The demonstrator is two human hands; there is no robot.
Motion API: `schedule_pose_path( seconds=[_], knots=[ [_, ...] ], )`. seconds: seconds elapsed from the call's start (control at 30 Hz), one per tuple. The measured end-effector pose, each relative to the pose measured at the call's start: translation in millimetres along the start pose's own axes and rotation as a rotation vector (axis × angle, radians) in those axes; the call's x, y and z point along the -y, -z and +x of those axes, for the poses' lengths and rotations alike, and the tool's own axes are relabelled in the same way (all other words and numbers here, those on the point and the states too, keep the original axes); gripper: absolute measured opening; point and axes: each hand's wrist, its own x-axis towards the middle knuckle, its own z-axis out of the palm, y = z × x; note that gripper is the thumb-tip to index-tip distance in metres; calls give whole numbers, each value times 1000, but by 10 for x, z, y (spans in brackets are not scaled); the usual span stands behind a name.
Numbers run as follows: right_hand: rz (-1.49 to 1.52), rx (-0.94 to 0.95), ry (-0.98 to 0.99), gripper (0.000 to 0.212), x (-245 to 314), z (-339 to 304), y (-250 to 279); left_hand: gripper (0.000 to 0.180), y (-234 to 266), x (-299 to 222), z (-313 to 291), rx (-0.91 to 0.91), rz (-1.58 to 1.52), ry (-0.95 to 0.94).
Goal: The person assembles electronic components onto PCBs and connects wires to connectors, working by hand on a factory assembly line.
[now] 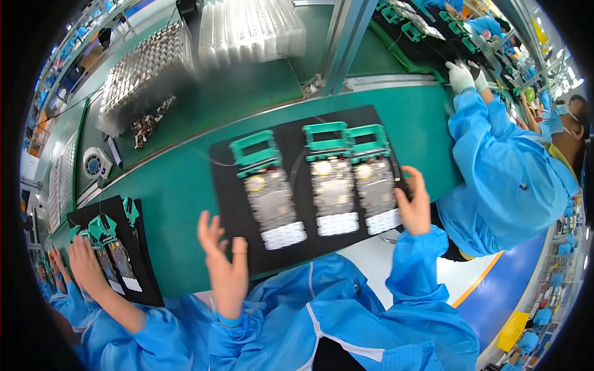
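Note:
In front of me lies a black mat (pixel 303 185) bearing three phone-like circuit boards. The left circuit board (pixel 271 207), middle circuit board (pixel 334 195) and right circuit board (pixel 375 195) each have a green plastic frame at the far end and a white block of pieces at the near end. Fingers spread, my left hand (pixel 228 269) is by the mat's left near edge, holding nothing. My right hand (pixel 417 207) is at the mat's right edge, thumb and fingers apart, the thumb close beside the right board. Whether it touches the board or mat is unclear.
On the left, a co-worker's hand (pixel 86 263) reaches over another black mat (pixel 150 272) with boards. A co-worker in blue (pixel 507 179) works at the right. Beyond the green belt (pixel 185 185) stand stacked clear trays (pixel 247 31), a metal post (pixel 346 46) and a small fan (pixel 96 164).

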Motion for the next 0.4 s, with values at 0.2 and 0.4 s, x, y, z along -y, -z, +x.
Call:
schedule_pose_path(
  seconds=[0.2,0.4],
  knots=[
    [-282,-150,-105,42,-820,735,858,67,-849,-272,142,361,-243,-153],
    [-371,-246,-2,40,-1447,1253,1013,65,-1406,-277,262,397,-210,-369]
  ],
)
